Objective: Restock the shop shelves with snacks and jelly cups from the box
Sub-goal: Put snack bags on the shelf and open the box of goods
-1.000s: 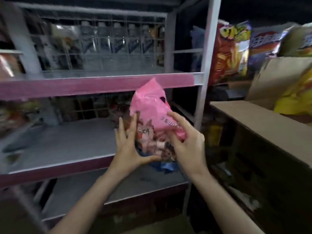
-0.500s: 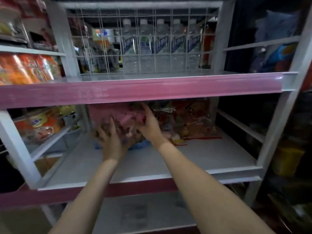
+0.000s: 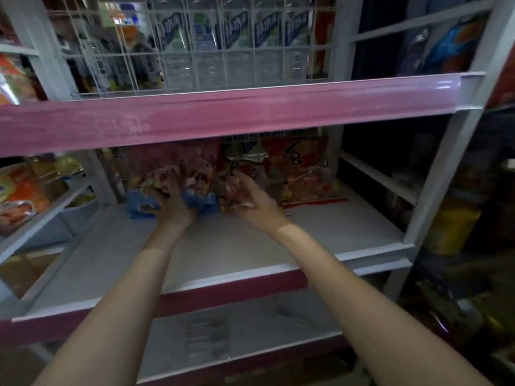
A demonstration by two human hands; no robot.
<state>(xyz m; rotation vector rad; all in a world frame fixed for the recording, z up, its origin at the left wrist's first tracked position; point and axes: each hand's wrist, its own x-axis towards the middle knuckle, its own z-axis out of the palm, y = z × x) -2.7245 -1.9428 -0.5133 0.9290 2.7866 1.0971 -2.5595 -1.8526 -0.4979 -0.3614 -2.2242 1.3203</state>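
Head view shows two bare arms reaching into the middle shelf [image 3: 250,246] of a white metal rack with pink edge strips. The pink snack bag [image 3: 178,168] stands at the back of this shelf, left of centre, against the wire grid, with its blue bottom edge on the shelf board. The left hand [image 3: 170,201] is on the front of that bag, low down, fingers spread and pressed against it; whether they pinch the film I cannot tell. The right hand [image 3: 248,199] is just beside it on the right, palm turned up and inward, fingers loosely curved against the bag's right side, not plainly clenched on anything. One red-orange snack bag [image 3: 301,174] stands next to the pink one on the right, touching it or nearly so. That makes two bags on this shelf.

Behind the wire grid on the upper shelf [image 3: 223,112] stands a row of five water bottles [image 3: 237,51] with blue-lettered labels. On the neighbouring rack to the left lie orange packets [image 3: 22,190], too blurred to count. One lower shelf [image 3: 250,330] shows beneath the arms.
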